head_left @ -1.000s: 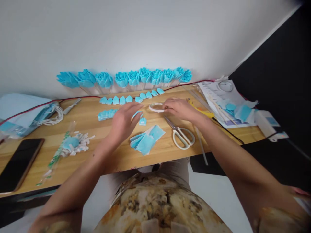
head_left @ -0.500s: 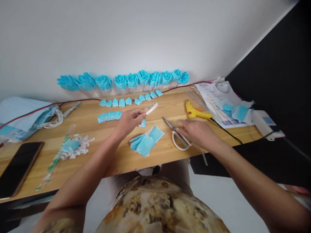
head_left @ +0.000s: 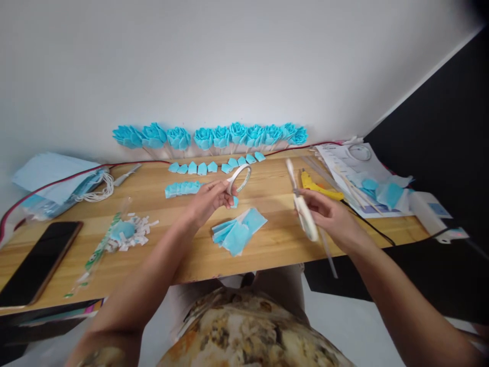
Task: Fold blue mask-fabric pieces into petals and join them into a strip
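Observation:
My left hand (head_left: 209, 200) is closed on a white roll of tape (head_left: 239, 178), held up over the wooden table (head_left: 160, 239). My right hand (head_left: 331, 214) is closed on the handles of white scissors (head_left: 301, 206), lifted off the table with the blades pointing away. Between the two hands, a pile of cut blue pieces (head_left: 239, 229) lies on the table. A small folded blue piece (head_left: 234, 203) sits just under the tape roll.
Blue paper roses (head_left: 214, 135) lean against the wall, with rows of folded blue petals (head_left: 214, 165) in front. A yellow glue gun (head_left: 319, 186) and papers (head_left: 357, 171) lie right. A phone (head_left: 40, 260), white scraps (head_left: 128, 232) and blue masks (head_left: 57, 181) lie left.
My left hand took the tape roll off the table and raised it. My right hand left the roll, went to the scissors and lifted them.

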### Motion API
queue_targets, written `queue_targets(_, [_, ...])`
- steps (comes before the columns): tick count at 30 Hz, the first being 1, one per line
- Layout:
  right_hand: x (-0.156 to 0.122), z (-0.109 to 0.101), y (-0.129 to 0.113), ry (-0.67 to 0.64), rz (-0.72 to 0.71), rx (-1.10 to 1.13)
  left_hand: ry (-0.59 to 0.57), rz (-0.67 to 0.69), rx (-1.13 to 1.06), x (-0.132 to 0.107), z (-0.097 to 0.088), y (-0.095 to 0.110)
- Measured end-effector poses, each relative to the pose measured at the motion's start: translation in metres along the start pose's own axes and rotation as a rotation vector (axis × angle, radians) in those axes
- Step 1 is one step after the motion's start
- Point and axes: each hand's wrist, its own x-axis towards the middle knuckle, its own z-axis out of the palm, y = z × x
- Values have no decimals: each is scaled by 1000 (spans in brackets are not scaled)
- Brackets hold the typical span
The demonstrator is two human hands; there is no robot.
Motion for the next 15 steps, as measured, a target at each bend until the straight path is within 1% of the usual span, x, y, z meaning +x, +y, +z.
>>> queue_targets(2, [-8, 9, -1, -108, 87, 319, -3, -5, -11, 1, 0, -1])
queue_targets(3, [-12, 16, 0, -184, 129, 419, -5, -11, -15, 1, -1, -1])
queue_targets(5, [-22, 33, 1, -345, 142, 568, -6, -27, -26, 2, -1, -2])
queue_targets(6, [-25, 40, 1, -372, 142, 622, -6, -33, -32, 2, -1, -2])
queue_targets(9, [-28, 51, 1, -474, 90, 669, -11, -42, -46, 2, -2, -3])
queue_targets(13, [-21, 50, 1, -647, 41, 620, -35, -36, -34, 2, -2, -5])
queue_targets(15, [-17, 51, 6, -703, 37, 638, -34, -35, -25, 2, -2, -6])
